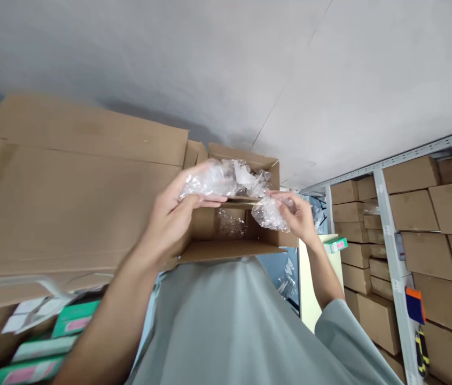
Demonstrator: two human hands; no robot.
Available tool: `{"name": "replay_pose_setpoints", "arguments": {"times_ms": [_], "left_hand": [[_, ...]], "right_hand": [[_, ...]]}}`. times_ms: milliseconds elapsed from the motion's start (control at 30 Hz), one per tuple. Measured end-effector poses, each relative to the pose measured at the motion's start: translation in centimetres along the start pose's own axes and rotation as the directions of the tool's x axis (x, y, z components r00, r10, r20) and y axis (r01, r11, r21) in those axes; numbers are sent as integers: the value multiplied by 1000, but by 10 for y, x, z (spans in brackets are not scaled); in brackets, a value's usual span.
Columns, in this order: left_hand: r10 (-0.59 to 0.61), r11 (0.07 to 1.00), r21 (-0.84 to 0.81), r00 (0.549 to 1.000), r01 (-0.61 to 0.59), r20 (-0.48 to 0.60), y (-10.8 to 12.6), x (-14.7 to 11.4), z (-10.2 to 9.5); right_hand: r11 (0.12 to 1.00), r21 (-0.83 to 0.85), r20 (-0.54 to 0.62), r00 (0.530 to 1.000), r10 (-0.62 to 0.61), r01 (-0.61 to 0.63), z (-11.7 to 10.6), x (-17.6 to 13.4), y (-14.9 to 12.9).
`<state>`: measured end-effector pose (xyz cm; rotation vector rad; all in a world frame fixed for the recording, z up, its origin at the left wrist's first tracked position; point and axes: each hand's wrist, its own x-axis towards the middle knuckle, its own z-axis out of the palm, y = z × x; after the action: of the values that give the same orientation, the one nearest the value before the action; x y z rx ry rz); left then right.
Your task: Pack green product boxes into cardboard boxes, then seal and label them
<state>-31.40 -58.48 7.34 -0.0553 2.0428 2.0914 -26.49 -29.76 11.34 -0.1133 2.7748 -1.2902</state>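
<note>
My left hand (173, 208) is wrapped round a bundle of clear bubble wrap (212, 181), thumb below and fingers behind it. Whether something lies inside the bundle cannot be made out. On the other side, my right hand (296, 214) pinches a crumpled end of bubble wrap (268, 213). Both hands are over an open cardboard box (230, 250), whose flaps stand up. More clear bubble wrap (231, 223) shows inside the box, low down. Behind my hands, a whitish piece (243, 174) sits among the plastic.
A large cardboard box (69, 203) stands close on the left. Below it are several green and pink packets (76, 318). To the right, metal shelving (394, 256) holds stacked brown boxes (422, 214), with yellow-black pliers (422, 350) hanging on a post. A green packet (335, 245) lies nearer.
</note>
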Motion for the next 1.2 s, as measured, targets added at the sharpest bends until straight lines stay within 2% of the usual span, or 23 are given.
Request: {"name": "replay_pose_setpoints", "arguments": {"times_ms": [100,200,300,367,533,633,700,800,900,967,1033,1067,1133,1200], "left_hand": [[-114,992,52,992,116,-46,-11,-18,-24],[-208,914,357,978,194,3,-27,-34,-38],[-225,746,660,967,91,122,-46,-46,-35],[-182,647,762,966,-21,181,-61,-49,-26],[-160,493,841,927,-224,340,-99,-45,-4],[-217,427,869,905,-251,367,-117,-38,3],[-248,408,875,891,-260,380,-123,-34,6],[-268,437,866,883,-246,386,-119,-34,8],[-204,501,843,920,-195,334,-97,-42,3],[-101,541,829,967,-143,233,-80,-50,-3],[-21,542,838,996,-62,87,-67,-57,-10],[-7,526,850,1000,-6,11,-64,-59,-13],[-36,470,876,994,112,-107,-63,-62,-18],[-104,410,890,979,201,-173,-69,-62,-22]], "right_hand": [[999,40,46,999,20,-22,14,-12,3],[998,-39,160,986,48,-42,32,-18,8],[971,-241,243,968,60,0,47,-19,20],[924,-380,274,960,60,51,55,-19,31],[763,-631,410,894,181,136,72,-17,56],[702,-700,429,862,269,129,80,-13,65],[682,-724,415,858,305,108,83,-11,69],[678,-732,377,870,319,69,79,-16,69],[718,-695,308,911,276,18,63,-34,68],[756,-653,187,957,221,-47,46,-54,71],[775,-613,-22,984,178,-154,27,-76,78],[772,-596,-140,975,171,-221,19,-86,84],[750,-561,-324,926,191,-351,8,-103,98],[733,-512,-403,879,255,-447,5,-115,112]]}}
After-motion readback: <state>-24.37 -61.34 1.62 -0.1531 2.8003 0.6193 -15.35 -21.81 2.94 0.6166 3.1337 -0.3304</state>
